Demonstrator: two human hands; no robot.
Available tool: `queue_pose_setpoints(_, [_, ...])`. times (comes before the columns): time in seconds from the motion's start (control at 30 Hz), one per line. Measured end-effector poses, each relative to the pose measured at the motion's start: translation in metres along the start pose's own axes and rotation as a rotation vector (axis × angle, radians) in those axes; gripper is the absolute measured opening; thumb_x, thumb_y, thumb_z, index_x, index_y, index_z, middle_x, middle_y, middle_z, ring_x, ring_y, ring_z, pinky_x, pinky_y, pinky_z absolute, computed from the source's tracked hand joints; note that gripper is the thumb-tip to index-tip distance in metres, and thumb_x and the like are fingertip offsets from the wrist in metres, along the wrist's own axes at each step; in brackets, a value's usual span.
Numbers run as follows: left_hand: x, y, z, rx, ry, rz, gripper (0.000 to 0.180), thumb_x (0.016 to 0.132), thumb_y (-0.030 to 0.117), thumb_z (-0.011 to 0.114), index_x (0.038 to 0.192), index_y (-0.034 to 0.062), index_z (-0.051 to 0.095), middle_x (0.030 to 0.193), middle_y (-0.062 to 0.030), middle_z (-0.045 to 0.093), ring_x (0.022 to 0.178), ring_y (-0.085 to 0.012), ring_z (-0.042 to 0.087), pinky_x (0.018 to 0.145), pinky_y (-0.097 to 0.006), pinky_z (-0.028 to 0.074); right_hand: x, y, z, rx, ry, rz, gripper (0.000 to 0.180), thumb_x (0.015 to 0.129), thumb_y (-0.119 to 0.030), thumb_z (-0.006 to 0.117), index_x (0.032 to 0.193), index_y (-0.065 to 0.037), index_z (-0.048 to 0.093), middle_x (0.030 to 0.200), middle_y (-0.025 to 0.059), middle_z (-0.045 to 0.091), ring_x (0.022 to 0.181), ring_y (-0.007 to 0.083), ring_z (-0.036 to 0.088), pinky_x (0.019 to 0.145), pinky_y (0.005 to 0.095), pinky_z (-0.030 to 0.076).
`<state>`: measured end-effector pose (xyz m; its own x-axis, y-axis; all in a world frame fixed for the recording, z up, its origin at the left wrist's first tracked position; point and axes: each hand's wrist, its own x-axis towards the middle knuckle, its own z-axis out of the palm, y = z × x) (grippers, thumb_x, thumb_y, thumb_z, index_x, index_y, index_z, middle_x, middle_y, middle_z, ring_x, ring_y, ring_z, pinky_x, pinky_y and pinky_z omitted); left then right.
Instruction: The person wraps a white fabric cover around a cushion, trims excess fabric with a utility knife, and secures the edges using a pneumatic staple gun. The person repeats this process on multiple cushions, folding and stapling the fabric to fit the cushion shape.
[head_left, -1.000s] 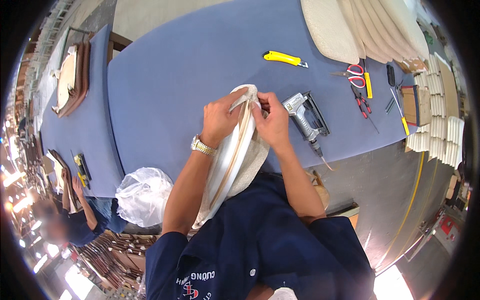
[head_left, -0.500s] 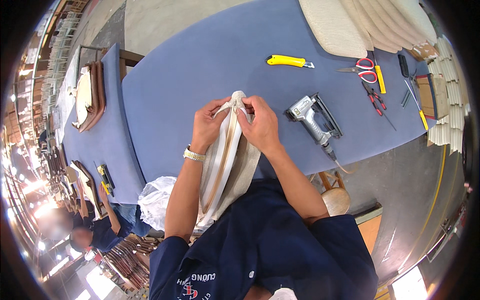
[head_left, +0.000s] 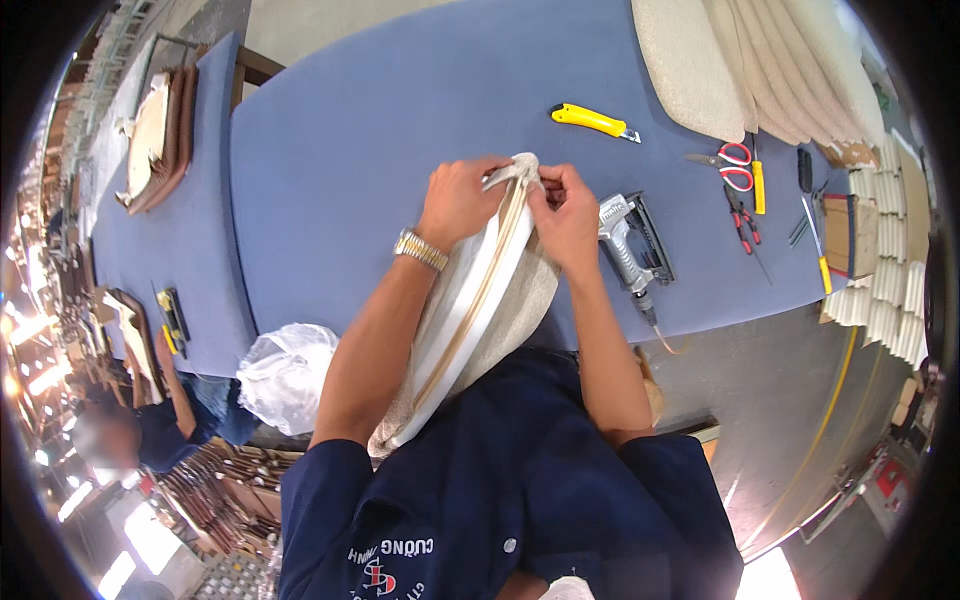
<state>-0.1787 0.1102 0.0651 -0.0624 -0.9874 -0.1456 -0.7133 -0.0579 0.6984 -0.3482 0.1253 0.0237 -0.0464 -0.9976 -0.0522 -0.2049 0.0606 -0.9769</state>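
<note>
Between my hands stands a beige fabric-covered panel (head_left: 522, 300), held on edge against my body. A white band and a tan strip run along its upward-facing edge. The fingers of my left hand (head_left: 462, 203) are closed on the fabric at the left of its far tip. My right hand (head_left: 568, 222) pinches the fabric at the right of the same tip. Just right of my right hand lies a silver and black air staple gun (head_left: 632, 240) with a hose at its lower end. A yellow utility knife (head_left: 590, 119), blade showing, rests farther off on the blue-covered table (head_left: 340, 150).
Red-handled scissors (head_left: 737, 178), pliers (head_left: 742, 217) and yellow-handled tools (head_left: 759, 188) lie at the right. Beige padded panels (head_left: 700, 70) are stacked at the far right. A white plastic bag (head_left: 288, 375) sits at the left table edge. Another person (head_left: 165, 430) works at the left.
Both hands and the panel's tip have moved right and slightly away from me. The view has shifted a little. My left hand has turned more, its back now facing up.
</note>
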Motion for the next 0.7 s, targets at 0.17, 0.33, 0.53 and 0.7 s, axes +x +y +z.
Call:
queue_pose_setpoints(0.17, [0.020, 0.011, 0.010, 0.054, -0.053, 0.018, 0.033, 0.084, 0.024, 0.071, 0.114, 0.0121, 0.078, 0.098, -0.0161, 0.077, 0.089, -0.0359, 0.074, 0.084, -0.044, 0.058, 0.018, 0.009, -0.019, -0.004, -0.060, 0.047, 0.019, 0.093, -0.008, 0.069, 0.109, 0.002, 0.068, 0.090, 0.0087, 0.074, 0.078, 0.0126, 0.068, 0.071, 0.0295, 0.055])
queue_pose_setpoints(0.33, [0.025, 0.018, 0.023, 0.056, -0.057, 0.041, 0.034, 0.082, 0.022, 0.072, 0.114, 0.0119, 0.078, 0.102, -0.0176, 0.077, 0.092, -0.0368, 0.074, 0.086, -0.045, 0.058, 0.019, 0.017, -0.032, 0.079, -0.069, 0.106, 0.019, 0.094, -0.005, 0.067, 0.111, 0.004, 0.068, 0.091, 0.0050, 0.071, 0.078, 0.0083, 0.063, 0.071, 0.0252, 0.052])
queue_pose_setpoints(0.53, [0.015, 0.013, 0.037, -0.064, 0.018, 0.021, 0.036, 0.083, 0.020, 0.073, 0.117, 0.0103, 0.077, 0.106, -0.0177, 0.077, 0.096, -0.0364, 0.074, 0.089, -0.044, 0.057, 0.008, 0.013, -0.036, -0.027, -0.073, 0.118, 0.020, 0.099, -0.006, 0.066, 0.117, 0.003, 0.068, 0.100, 0.0046, 0.071, 0.087, 0.0083, 0.063, 0.079, 0.0248, 0.052])
queue_pose_setpoints(0.7, [0.010, 0.018, 0.033, -0.054, -0.006, -0.031, 0.037, 0.083, 0.021, 0.074, 0.118, 0.0112, 0.077, 0.110, -0.0163, 0.077, 0.100, -0.0358, 0.073, 0.092, -0.044, 0.057, 0.004, 0.018, -0.032, 0.111, -0.041, 0.116, 0.018, 0.097, -0.003, 0.065, 0.113, 0.004, 0.068, 0.094, 0.0035, 0.071, 0.080, 0.0061, 0.061, 0.072, 0.0235, 0.051])
